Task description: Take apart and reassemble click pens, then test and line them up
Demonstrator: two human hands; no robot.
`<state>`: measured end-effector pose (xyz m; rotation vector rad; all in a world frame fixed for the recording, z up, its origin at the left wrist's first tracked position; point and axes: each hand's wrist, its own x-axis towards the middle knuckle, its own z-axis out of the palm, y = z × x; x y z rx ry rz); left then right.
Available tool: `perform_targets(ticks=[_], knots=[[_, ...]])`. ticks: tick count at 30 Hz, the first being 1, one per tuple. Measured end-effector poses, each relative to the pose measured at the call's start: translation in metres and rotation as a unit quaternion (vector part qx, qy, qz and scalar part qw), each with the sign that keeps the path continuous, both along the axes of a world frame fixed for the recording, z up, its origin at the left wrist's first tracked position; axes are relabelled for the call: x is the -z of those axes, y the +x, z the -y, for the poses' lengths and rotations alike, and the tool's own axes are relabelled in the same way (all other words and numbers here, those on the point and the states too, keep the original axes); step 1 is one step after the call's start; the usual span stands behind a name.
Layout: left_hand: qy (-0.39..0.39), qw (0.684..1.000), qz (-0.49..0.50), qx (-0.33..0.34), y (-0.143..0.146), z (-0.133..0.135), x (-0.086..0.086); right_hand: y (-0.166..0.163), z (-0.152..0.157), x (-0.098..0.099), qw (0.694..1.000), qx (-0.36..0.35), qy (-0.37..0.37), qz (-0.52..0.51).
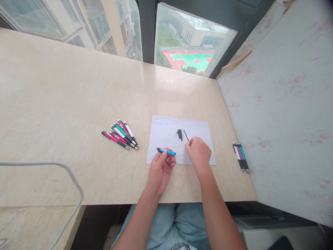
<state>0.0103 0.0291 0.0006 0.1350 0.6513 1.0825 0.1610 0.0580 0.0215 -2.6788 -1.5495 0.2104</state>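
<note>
My left hand (161, 168) is closed around a blue pen barrel (166, 151), held level over the near edge of a white paper sheet (166, 133). My right hand (199, 152) is curled in a pinch on the sheet, its fingertips at the near end of a thin black refill (186, 135) that lies on the paper. A small black pen part (179, 134) rests on the sheet just left of the refill.
Several pink, green and white pens (121, 135) lie in a heap on the beige table (65, 104), left of the sheet. Three more pens (240, 156) lie by the table's right edge. A window runs along the far side; a grey cable (75, 184) loops at the near left.
</note>
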Motion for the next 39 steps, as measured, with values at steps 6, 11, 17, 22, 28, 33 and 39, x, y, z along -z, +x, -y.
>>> perform_targets(ticks=[6,11,17,22,28,33,39], knots=[[0.0,1.0,0.0,0.001,-0.001,0.0,0.0,0.013,0.017,-0.002,0.987,0.01,0.108,-0.12],[0.001,1.0,-0.003,0.001,0.0,0.001,0.001,0.026,0.062,-0.006,0.914,-0.002,0.184,-0.362],[0.009,1.0,-0.01,0.003,0.001,0.001,-0.001,0.03,0.101,-0.02,0.882,-0.005,0.203,-0.425],[0.015,1.0,-0.023,0.004,0.001,0.002,-0.001,0.026,0.104,-0.026,0.891,-0.058,0.214,-0.396],[0.035,0.998,-0.056,0.011,0.003,0.004,-0.001,0.024,0.099,-0.031,0.908,-0.112,0.218,-0.339],[0.06,0.991,-0.113,0.038,0.005,0.006,-0.005,0.013,0.093,-0.039,0.918,-0.148,0.216,-0.299],[0.084,0.987,-0.132,0.03,0.005,0.007,-0.006,0.005,0.086,-0.042,0.919,-0.155,0.211,-0.296]])
